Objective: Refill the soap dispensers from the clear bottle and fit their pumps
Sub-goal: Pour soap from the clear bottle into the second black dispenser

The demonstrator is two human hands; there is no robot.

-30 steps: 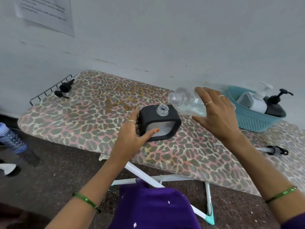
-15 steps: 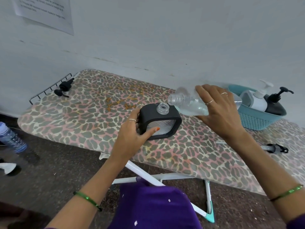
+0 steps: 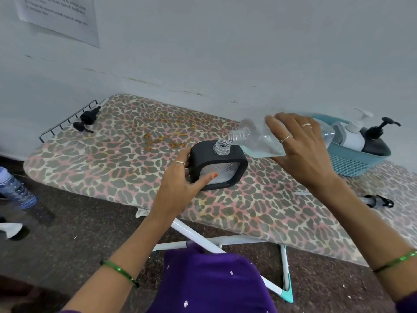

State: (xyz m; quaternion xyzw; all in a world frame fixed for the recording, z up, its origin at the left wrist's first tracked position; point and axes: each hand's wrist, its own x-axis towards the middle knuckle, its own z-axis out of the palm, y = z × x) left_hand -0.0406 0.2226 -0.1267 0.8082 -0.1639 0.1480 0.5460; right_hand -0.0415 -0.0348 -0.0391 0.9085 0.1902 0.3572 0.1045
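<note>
A square black dispenser [image 3: 234, 157] with a clear threaded neck stands open-topped on the leopard-print ironing board [image 3: 126, 159]. My left hand [image 3: 180, 186] grips its left side, thumb across the clear front. My right hand [image 3: 297, 150] holds the clear bottle [image 3: 255, 141] tipped on its side, its open mouth just right of and above the dispenser's neck. Pale liquid lies in the bottle's lower half. A loose black pump [image 3: 86, 120] lies at the board's far left end. Another black pump [image 3: 379, 201] lies on the board under my right forearm.
A teal basket [image 3: 354, 162] at the right holds a white dispenser [image 3: 354, 134] and a black dispenser [image 3: 376, 141], both with pumps on. A wire rack [image 3: 67, 119] edges the board's left end. A blue bottle [image 3: 15, 190] stands on the floor at left. The wall runs close behind.
My right hand has brought the tipped clear bottle lower and closer, so its mouth now sits right beside the dispenser's neck. My left hand keeps its hold on the dispenser.
</note>
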